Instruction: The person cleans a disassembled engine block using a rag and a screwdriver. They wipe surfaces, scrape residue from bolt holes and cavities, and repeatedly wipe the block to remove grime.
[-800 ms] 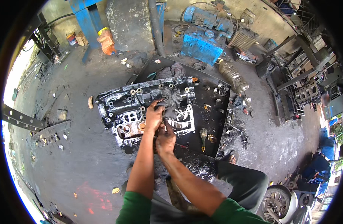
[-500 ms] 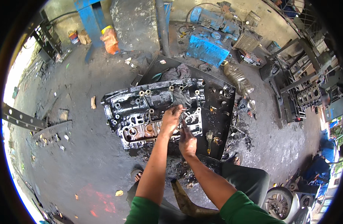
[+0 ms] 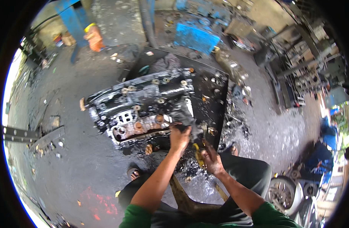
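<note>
Left hand [image 3: 180, 137] clutches grey rag [image 3: 181, 111]: likely soft, light; bunch mid-cloth. Engine cylinder head [image 3: 147, 94] at hand's ten o'clock: probably heavy, slick. Right hand [image 3: 213, 161]: can't tell grip.

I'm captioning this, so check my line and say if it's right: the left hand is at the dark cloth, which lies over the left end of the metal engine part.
Wrong end: the head view shows the dark cloth over the right end of the metal engine part. The left hand is at the cloth, as you say.
</note>
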Demonstrator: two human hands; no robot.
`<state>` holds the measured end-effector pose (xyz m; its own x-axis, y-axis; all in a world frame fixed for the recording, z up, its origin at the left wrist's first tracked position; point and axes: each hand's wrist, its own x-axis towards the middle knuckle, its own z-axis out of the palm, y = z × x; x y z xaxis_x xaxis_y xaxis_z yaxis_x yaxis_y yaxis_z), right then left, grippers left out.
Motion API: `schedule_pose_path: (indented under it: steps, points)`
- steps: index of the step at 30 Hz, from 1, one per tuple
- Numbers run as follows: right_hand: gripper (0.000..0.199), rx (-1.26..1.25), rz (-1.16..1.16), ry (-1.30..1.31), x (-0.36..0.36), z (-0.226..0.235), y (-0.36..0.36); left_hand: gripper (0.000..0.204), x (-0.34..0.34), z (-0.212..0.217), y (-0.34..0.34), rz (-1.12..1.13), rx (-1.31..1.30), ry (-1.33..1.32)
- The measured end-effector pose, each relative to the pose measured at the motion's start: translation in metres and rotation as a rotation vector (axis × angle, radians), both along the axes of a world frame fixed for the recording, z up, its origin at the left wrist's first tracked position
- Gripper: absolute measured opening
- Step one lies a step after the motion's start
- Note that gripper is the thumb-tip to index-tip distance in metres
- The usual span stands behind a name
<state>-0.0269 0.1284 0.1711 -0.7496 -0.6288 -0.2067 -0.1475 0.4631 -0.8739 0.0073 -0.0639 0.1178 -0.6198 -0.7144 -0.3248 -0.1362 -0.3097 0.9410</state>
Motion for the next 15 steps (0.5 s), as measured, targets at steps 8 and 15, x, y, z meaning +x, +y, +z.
schedule_pose_path:
  steps: [8, 15]
  points:
    - [0.034, 0.676, -0.124, 0.184, -0.087, -0.219, 0.080, 0.065, 0.058, 0.005, 0.014, -0.289, -0.487, -0.369]
    - [0.048, 0.653, -0.215, 0.293, -0.105, -0.342, 0.028, 0.063, 0.009, 0.046, 0.023, -0.608, -0.747, -0.633]
